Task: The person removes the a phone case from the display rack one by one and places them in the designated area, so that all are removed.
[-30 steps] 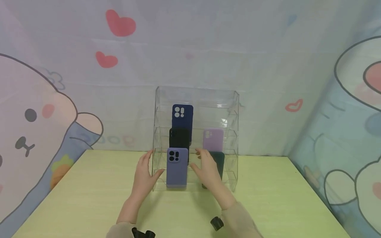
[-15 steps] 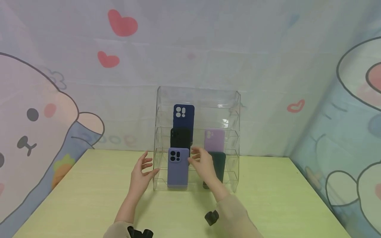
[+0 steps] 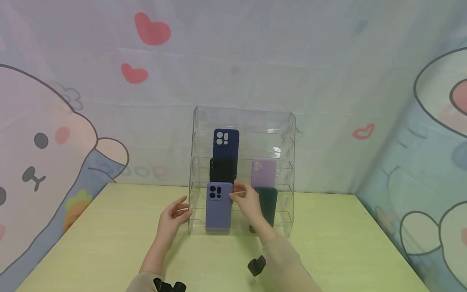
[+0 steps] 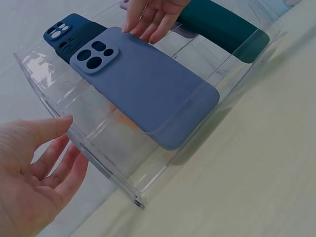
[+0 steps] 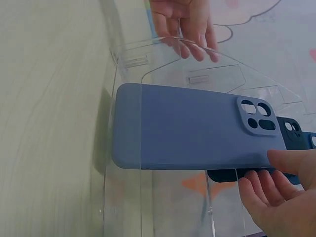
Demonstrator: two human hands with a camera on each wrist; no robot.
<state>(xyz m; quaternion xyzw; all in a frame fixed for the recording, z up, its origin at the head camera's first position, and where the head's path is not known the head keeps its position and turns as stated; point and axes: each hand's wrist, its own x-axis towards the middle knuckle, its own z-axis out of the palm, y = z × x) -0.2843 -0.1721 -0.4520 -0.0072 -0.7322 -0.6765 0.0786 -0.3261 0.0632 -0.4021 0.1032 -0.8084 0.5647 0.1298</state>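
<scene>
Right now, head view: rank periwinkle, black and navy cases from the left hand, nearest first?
1. Periwinkle case: just right of the left hand, low at the front.
2. Black case: up and right, partly hidden by the periwinkle case.
3. Navy case: highest of the three, behind the black case.

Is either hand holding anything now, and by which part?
The right hand pinches the periwinkle phone case by its right edge, near the top. The left hand is at the left side of the clear rack; I cannot tell if it grips.
</scene>
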